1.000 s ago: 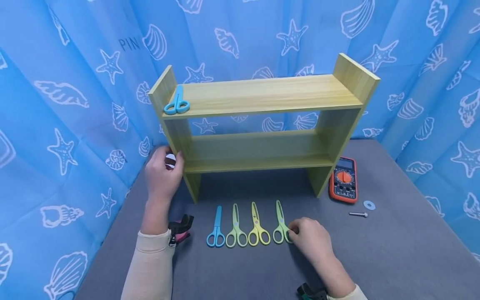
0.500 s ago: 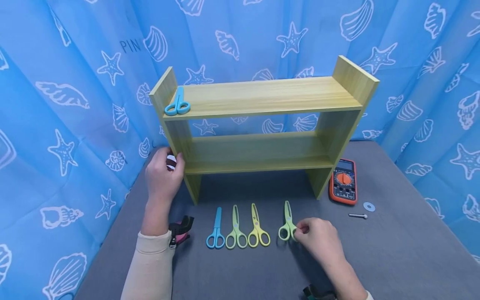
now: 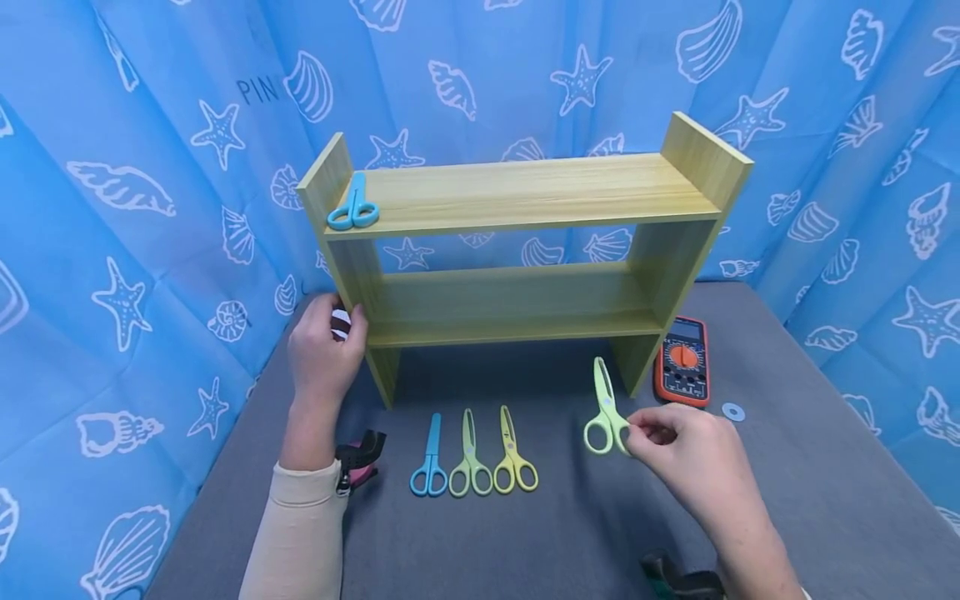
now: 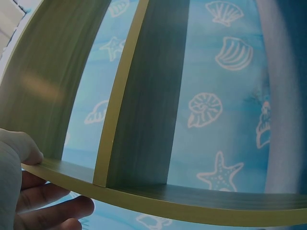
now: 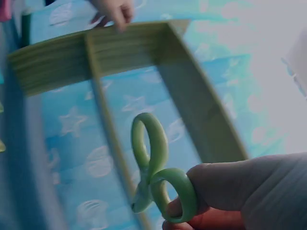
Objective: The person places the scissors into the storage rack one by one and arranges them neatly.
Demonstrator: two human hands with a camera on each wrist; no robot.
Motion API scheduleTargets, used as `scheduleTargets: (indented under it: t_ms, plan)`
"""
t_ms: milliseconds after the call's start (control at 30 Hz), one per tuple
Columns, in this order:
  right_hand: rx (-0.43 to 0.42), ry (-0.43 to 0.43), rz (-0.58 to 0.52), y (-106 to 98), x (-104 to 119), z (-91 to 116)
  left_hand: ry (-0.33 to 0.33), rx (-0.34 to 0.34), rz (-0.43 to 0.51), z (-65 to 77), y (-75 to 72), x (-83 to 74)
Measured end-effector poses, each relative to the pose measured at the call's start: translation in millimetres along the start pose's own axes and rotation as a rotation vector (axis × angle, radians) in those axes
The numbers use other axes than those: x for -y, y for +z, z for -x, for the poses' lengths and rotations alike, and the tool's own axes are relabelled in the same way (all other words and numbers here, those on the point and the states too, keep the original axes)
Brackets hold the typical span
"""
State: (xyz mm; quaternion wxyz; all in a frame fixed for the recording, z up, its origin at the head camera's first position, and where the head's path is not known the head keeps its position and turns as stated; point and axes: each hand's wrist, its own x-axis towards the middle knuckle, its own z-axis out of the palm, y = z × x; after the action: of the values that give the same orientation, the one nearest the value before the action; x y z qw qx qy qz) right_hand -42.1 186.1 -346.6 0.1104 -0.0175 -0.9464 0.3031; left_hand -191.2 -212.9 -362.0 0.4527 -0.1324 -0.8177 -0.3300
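Light green scissors [image 3: 606,412] hang above the table, pinched at one handle loop by my right hand [image 3: 693,450]. In the right wrist view the same green scissors [image 5: 156,167] show both loops, with thumb and fingers on the nearer one. My left hand [image 3: 326,346] grips the left side panel of the wooden shelf [image 3: 517,312]; in the left wrist view its thumb lies inside the panel and its fingers outside. Blue scissors [image 3: 354,204] lie at the left end of the top board. On the table lie blue scissors [image 3: 431,458], green scissors [image 3: 470,458] and yellow scissors [image 3: 512,454] in a row.
An orange and black multimeter [image 3: 682,362] lies beside the shelf's right leg, with a pale washer [image 3: 733,412] near it. A blue curtain [image 3: 480,75] with shell prints hangs behind. The grey cloth [image 3: 480,550] covers the table.
My right hand has lifted the rightmost green scissors off the table and carried them right and towards the shelf. The bolt near the washer is now hidden. My left hand keeps its place.
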Motion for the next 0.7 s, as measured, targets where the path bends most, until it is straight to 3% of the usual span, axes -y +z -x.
scheduleTargets:
  t_ms: [200, 367, 500, 700]
  plan:
    - [-0.149, -0.145, -0.027, -27.7, 16.1, 1.6, 0.005, -0.002, 0.005, 0.2, -0.4, 0.8]
    - [-0.221, -0.226, -0.096, -48.3, 34.6, -4.7, 0.012, -0.007, 0.016, -0.4, -1.5, 2.2]
    - [-0.206, -0.247, -0.164, -64.3, 50.9, -14.6, 0.01, -0.007, 0.023, -0.2, -2.4, 1.8]
    - [-0.159, -0.208, -0.18, -91.4, 76.8, -31.8, 0.005, -0.005, 0.02, 0.4, -0.3, 0.7]
